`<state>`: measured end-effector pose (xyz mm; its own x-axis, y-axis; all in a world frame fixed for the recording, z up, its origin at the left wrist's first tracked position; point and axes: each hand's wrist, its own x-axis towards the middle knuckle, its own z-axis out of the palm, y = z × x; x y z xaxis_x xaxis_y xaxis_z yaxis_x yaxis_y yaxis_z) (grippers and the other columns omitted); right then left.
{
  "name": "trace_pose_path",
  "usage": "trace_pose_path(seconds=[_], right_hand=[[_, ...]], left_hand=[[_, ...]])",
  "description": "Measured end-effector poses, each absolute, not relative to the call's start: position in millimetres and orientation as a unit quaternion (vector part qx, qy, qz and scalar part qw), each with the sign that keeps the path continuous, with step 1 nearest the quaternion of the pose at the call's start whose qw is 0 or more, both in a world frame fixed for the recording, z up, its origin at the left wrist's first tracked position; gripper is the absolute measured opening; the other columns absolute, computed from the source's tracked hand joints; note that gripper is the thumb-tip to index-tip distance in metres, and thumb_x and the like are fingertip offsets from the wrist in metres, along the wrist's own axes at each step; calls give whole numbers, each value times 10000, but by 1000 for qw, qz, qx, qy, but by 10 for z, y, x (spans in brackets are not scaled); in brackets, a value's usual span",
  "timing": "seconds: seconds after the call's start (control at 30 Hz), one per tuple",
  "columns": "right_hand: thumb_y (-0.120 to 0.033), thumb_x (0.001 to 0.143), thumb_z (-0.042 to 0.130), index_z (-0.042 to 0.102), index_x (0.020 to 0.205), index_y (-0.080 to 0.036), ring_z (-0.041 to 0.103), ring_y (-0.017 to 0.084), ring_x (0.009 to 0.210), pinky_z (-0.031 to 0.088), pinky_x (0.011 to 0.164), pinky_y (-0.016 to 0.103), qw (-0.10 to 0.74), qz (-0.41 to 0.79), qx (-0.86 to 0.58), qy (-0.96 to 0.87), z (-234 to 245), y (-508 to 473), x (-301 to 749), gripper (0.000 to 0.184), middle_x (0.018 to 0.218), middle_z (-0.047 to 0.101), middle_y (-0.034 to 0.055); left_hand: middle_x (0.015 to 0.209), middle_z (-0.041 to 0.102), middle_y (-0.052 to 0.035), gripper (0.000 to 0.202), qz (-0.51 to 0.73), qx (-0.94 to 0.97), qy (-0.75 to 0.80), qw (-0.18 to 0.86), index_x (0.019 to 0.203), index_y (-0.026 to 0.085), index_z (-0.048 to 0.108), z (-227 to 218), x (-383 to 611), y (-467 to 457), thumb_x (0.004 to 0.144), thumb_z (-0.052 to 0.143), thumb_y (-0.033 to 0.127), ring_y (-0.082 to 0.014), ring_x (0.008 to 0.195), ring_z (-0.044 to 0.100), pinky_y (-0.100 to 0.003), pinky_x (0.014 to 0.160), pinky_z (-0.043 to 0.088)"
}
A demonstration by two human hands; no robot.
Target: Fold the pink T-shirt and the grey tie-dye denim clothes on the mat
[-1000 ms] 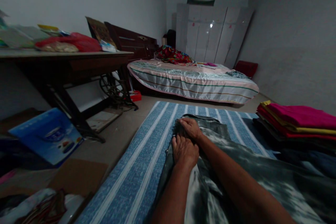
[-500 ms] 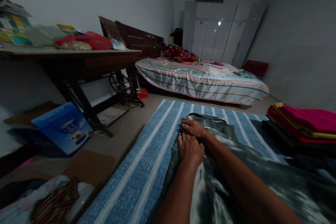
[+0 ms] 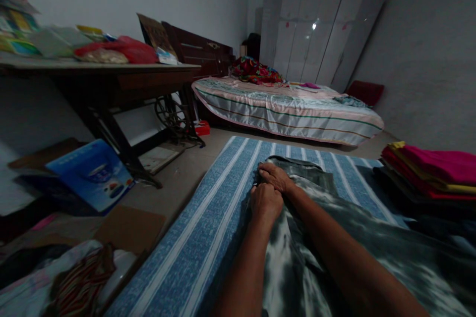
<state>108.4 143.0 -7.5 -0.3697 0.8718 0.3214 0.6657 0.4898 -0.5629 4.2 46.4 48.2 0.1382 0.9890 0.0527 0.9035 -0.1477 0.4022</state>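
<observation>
A grey-green and white mottled garment point(image 3: 286, 252) lies spread over a blue bed cover with white stripes point(image 3: 208, 223). What kind of garment it is, I cannot tell. My left hand point(image 3: 266, 203) is closed on its left edge, the fingers curled under and partly hidden. Just beyond, my right hand point(image 3: 275, 177) grips the same edge near the far end, fingers bent over the cloth. The two hands touch each other. Folded-looking layers of the garment lie to the right of my right hand.
A stack of folded clothes point(image 3: 439, 171) sits at the right. Behind stand a larger bed point(image 3: 290, 114) and a white wardrobe point(image 3: 303, 34). Along the left are a treadle sewing table point(image 3: 148, 79), a blue box point(image 3: 92, 176) and heaped cloth point(image 3: 82, 282).
My left hand has gone from lying flat on the cloth to a closed grip, drawing the garment's left edge inward. My right hand has stayed almost in place. The view has shifted slightly.
</observation>
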Motion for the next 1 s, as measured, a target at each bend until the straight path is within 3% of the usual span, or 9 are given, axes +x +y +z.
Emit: trace_pose_path(seconds=[0.17,0.3,0.8,1.0], right_hand=[[-287,902,488,641,1064,-181,544,226,1124,404,972,370,285,142,-459,-830,-107,1459,1103,247,1134,628,90],[-276,879,531,639,1085,-191,520,229,1166,388,1002,382,265,118,-458,-840,-163,1514,1106,248,1191,608,98],[-309,935,503,533,1296,-217,370,243,1335,325,1072,427,172,69,-524,-831,-243,1524,1056,375,1425,438,118],[-356,955,459,508,1327,-212,305,283,1378,277,1089,463,142,79,-548,-821,-195,1497,1033,402,1462,405,121]], left_hand=[[937,741,-151,307,135,733,650,150,910,125,743,550,48,416,864,449,199,-244,926,694,-297,797,496],[933,725,-190,322,160,717,667,128,975,70,710,549,100,363,863,437,198,-278,910,691,-334,776,514],[1140,638,-154,337,233,688,683,73,1147,87,596,382,170,348,879,413,177,-246,1056,595,-332,963,415],[1172,605,-185,406,257,676,685,83,1239,12,508,331,181,366,882,408,176,-255,1103,556,-332,1001,376]])
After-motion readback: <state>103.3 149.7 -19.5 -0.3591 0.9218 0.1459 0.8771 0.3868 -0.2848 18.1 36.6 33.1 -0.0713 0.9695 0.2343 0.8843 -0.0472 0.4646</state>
